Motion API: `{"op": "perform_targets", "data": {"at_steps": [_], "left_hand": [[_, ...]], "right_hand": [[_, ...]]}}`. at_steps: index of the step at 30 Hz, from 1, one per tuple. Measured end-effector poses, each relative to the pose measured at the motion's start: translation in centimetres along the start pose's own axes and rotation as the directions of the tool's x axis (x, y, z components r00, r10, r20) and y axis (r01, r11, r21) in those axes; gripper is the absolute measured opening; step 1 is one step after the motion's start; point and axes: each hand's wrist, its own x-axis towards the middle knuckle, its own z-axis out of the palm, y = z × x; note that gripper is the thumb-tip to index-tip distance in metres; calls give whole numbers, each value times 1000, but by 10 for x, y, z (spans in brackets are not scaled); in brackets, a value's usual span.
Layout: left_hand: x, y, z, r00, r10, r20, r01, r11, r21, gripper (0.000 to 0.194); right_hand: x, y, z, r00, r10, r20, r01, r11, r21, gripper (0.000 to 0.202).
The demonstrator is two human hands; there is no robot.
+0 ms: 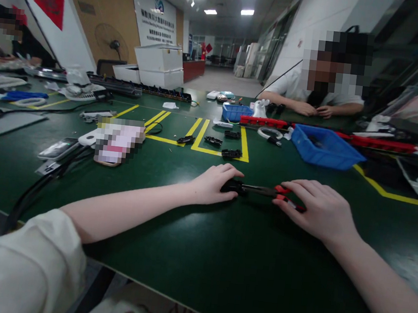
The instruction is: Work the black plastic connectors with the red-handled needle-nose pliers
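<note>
On the green table, my right hand (319,208) curls around red-handled pliers (282,193), with thumb and fingers on the two handles. The long metal jaws point left. My left hand (215,183) holds a small dark black part (233,186) between thumb and fingers. The jaw tips reach this part; whether they grip it I cannot tell. Beyond my hands lie several similar small black parts, among them one black part (231,153) inside a yellow tape outline (245,145).
A blue bin (325,149) stands behind my right hand, with a smaller blue tray (236,112) farther back. Left of me lie a phone (118,144), a handheld device (58,149) and black cables (58,170). Across the table sits a person (325,79) with both hands on it.
</note>
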Motion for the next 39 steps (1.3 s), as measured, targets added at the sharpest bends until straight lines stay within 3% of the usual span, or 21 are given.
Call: {"op": "perform_targets", "data": {"at_steps": [8,19,39], "left_hand": [[4,-16,9,993,114,36,-111,990,-90,13],[9,-22,8,990,133,45,-123,974,-189,14],[10,-27,11,993,113,13,-107,966,-234,12]], "right_hand": [[1,-2,4,986,-106,-127,99,993,-63,28],[1,-4,5,989,-89,-117,83,995,-57,27],[1,-6,6,999,-44,25,43,998,54,37]]}}
